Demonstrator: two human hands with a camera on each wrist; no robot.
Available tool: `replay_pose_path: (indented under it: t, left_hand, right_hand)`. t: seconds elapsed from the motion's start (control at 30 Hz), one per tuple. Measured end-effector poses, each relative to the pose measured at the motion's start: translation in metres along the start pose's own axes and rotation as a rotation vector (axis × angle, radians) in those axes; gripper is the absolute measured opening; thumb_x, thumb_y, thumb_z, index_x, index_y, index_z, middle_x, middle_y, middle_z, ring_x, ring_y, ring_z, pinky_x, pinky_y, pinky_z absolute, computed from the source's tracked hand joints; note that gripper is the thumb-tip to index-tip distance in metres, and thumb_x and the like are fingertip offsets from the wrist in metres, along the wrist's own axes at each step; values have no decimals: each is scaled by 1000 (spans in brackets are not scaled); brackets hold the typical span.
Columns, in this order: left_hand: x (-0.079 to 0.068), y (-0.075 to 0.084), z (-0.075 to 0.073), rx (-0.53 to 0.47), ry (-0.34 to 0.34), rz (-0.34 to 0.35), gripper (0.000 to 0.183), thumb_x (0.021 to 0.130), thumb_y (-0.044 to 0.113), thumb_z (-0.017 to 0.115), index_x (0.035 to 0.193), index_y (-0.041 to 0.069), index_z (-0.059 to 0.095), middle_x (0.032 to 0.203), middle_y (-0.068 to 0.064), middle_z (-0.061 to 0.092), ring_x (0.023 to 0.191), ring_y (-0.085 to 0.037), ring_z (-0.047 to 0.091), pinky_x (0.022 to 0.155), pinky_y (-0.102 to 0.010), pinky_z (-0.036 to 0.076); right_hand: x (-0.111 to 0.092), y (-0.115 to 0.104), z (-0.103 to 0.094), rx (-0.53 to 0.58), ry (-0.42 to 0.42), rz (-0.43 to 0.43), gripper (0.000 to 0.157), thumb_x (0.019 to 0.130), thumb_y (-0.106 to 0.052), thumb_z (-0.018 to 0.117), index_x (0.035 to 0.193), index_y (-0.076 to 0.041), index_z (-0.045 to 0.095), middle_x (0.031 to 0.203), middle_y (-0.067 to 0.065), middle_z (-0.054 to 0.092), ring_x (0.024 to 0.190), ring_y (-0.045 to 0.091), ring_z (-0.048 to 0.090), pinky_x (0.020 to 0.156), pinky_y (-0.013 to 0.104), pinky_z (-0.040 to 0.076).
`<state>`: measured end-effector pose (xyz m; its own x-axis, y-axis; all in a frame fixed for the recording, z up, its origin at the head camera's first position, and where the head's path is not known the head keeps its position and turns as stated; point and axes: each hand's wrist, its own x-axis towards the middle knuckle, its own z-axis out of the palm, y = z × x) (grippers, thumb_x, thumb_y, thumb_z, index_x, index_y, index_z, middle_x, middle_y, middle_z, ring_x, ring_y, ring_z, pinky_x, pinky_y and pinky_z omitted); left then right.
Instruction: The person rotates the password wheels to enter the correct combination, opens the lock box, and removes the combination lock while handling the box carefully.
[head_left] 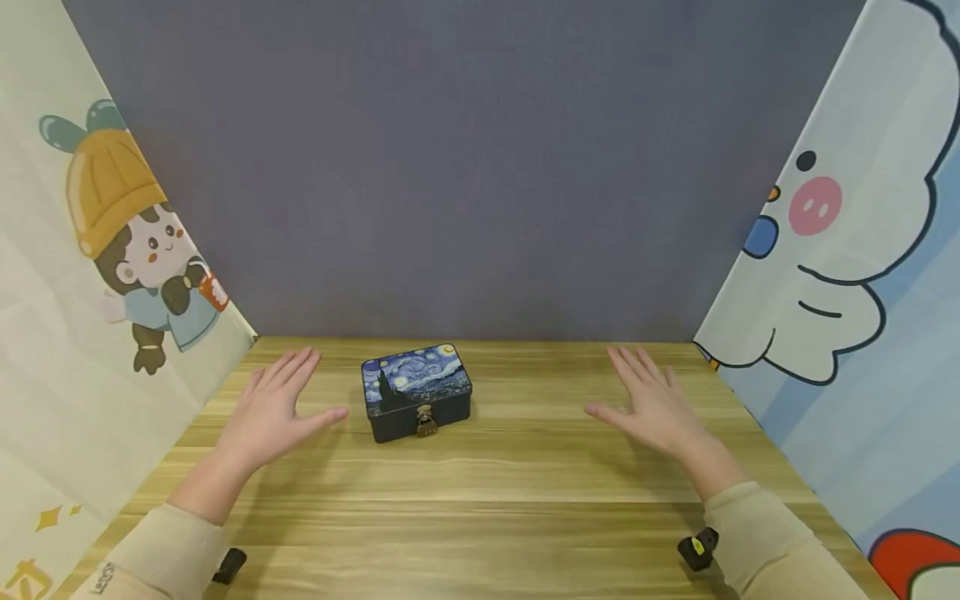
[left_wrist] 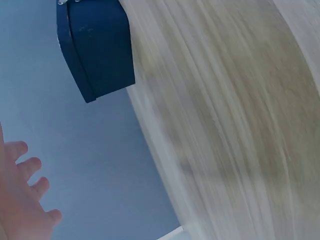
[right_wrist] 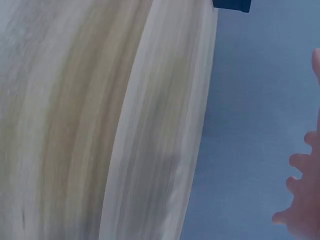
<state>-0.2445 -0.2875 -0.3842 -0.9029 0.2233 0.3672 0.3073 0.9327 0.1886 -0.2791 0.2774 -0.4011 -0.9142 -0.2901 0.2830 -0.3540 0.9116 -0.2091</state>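
Observation:
A small dark box (head_left: 416, 383) with a starry night painting on its lid sits on the wooden table, left of the middle. Its lid is down, and a bronze-coloured combination padlock (head_left: 426, 421) hangs at the front clasp. My left hand (head_left: 273, 408) hovers to the left of the box, fingers straight and thumb spread towards it. Farther off on the right, my right hand (head_left: 652, 408) is held the same way, its thumb pointing inward. Neither hand touches anything. The left wrist view shows the box's side (left_wrist: 100, 50) beyond the fingers.
The wooden table (head_left: 465, 533) ends at a grey back panel (head_left: 465, 167). Printed cloths with cartoon figures flank it, a left cloth (head_left: 45, 275) and a right cloth (head_left: 885, 333). A small black device (head_left: 697, 548) shows at the right cuff, another black device (head_left: 229, 565) at the left.

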Motion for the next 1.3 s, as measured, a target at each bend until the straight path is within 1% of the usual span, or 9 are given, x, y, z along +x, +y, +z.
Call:
replay_pose_path:
  t: [0.1, 0.27, 0.47, 0.6, 0.8, 0.97, 1.03, 1.17, 1.3]
  left_hand:
    - [1, 2, 0, -24, 12, 4, 105, 87, 72, 63, 159, 4, 30, 163, -20, 28, 147, -46, 25, 114, -69, 13]
    - [3, 4, 2, -101, 33, 8, 100, 89, 66, 67, 158, 3, 31, 162, -21, 28, 145, -48, 27, 113, -69, 18]
    - [4, 11, 3, -191, 38, -22, 98, 91, 62, 67, 160, 6, 27, 163, -20, 27, 145, -49, 26, 111, -72, 19]
    - [4, 16, 3, -248, 51, -29, 96, 91, 58, 69, 160, 6, 27, 162, -21, 28, 144, -50, 27, 110, -72, 20]
    - [6, 22, 3, -326, 63, -26, 92, 93, 51, 70, 159, 4, 27, 161, -24, 29, 144, -50, 27, 112, -70, 21]
    - [8, 28, 3, -390, 46, -43, 91, 94, 50, 70, 160, 4, 26, 161, -25, 27, 146, -50, 24, 111, -72, 21]
    - [8, 31, 3, -415, 42, -52, 91, 94, 50, 69, 160, 4, 26, 161, -25, 26, 146, -49, 24, 110, -73, 21]
    - [10, 36, 6, -472, 49, -61, 88, 95, 49, 69, 159, 4, 28, 159, -24, 31, 143, -47, 31, 109, -72, 25]
    - [11, 41, 9, -540, 60, -63, 83, 97, 44, 68, 157, 1, 31, 156, -23, 36, 136, -43, 41, 107, -66, 33]
  right_hand:
    - [2, -2, -1, 38, 13, -6, 106, 89, -74, 58, 165, -17, 9, 167, 15, 15, 153, 41, 7, 110, 76, 6]
    - [4, -8, -3, 116, 27, -19, 102, 93, -65, 61, 164, -13, 11, 166, 19, 17, 152, 44, 11, 111, 75, 11]
    - [5, -13, -1, 237, 37, -21, 97, 96, -56, 64, 164, -15, 9, 166, 19, 16, 151, 45, 13, 114, 70, 16]
    - [8, -18, 3, 331, 42, -13, 96, 96, -51, 66, 164, -16, 9, 166, 19, 16, 150, 45, 17, 115, 67, 19]
    - [11, -23, 8, 442, 60, -1, 87, 101, -45, 62, 165, -18, 9, 166, 19, 18, 147, 48, 25, 113, 68, 22]
    - [13, -27, 10, 512, 79, 5, 80, 103, -42, 57, 165, -20, 11, 166, 16, 20, 147, 47, 25, 111, 70, 22]
    - [13, -29, 10, 556, 81, 1, 78, 104, -40, 56, 164, -18, 11, 166, 17, 20, 147, 47, 25, 111, 70, 24]
    - [14, -36, 11, 704, 83, -10, 74, 106, -30, 54, 163, -9, 13, 164, 22, 21, 148, 45, 23, 113, 65, 26]
    - [15, -41, 14, 867, 72, -3, 70, 108, -24, 51, 161, -2, 13, 163, 26, 20, 149, 45, 22, 116, 59, 23]
